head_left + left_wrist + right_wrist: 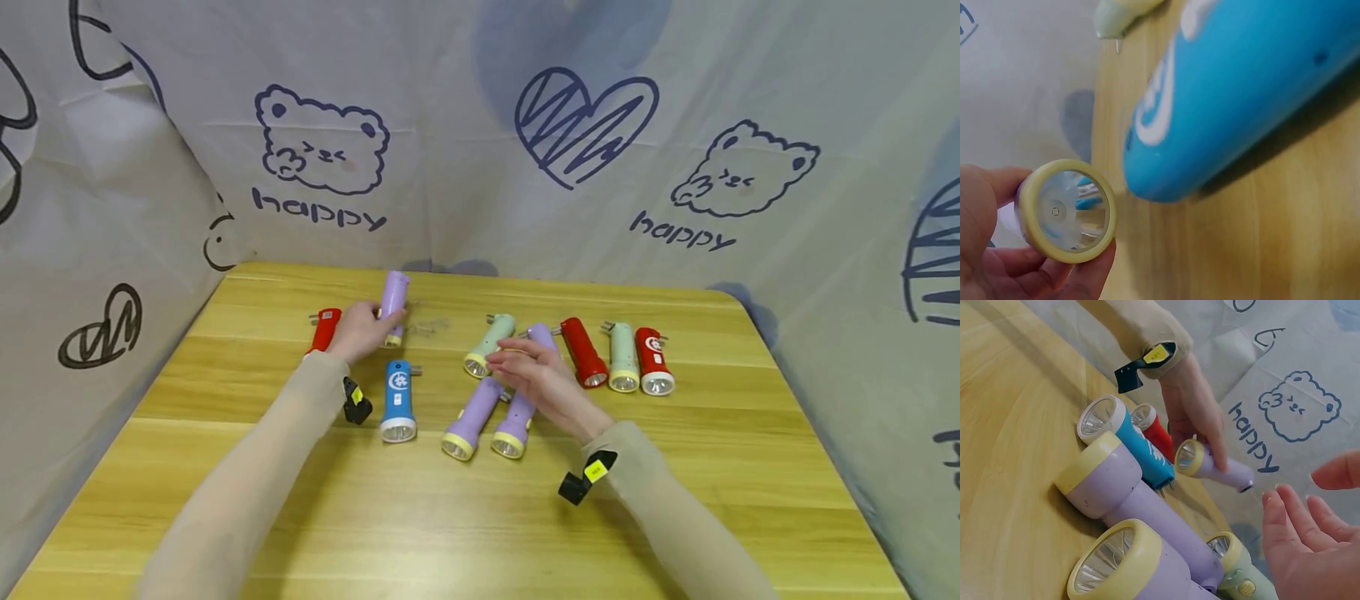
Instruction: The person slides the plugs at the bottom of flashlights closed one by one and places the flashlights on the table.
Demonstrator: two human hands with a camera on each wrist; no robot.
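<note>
"What takes up the most room?"

"A pale cloth (pixel 457 167) hung behind, drawn with bears, hearts and the word 'happy'. Before it stands a wooden table (pixel 420 533)."

"And over the table?"

"Two arms in beige sleeves. The left hand (pixel 365 332) reaches toward the far edge, thumb and fingers curled around a purple flashlight (pixel 395 292). Its yellow-rimmed lens end points back toward the person; whether it touches the wood, I can't tell."

"The right hand (pixel 551 383)?"

"It grasps nothing. The fingers are loosely bent, the thumb apart from them, over the middle group of flashlights."

"What lies near each?"

"Beside the left hand, a red flashlight (pixel 326 327), partly covered by it, and nearer the person a blue flashlight (pixel 399 400) with a white rim. Below the right hand, two more purple ones, the left purple flashlight (pixel 472 417) and the right purple flashlight (pixel 516 417), with a mint flashlight (pixel 491 343) just beyond."

"Further right?"

"A dark red flashlight (pixel 582 350), a pale green flashlight (pixel 622 354) and a white-rimmed red flashlight (pixel 651 350), side by side."

"Anything smaller?"

"A little black camera (pixel 357 402) on the left wrist, and metal prongs (pixel 416 370) on the blue one."
</note>
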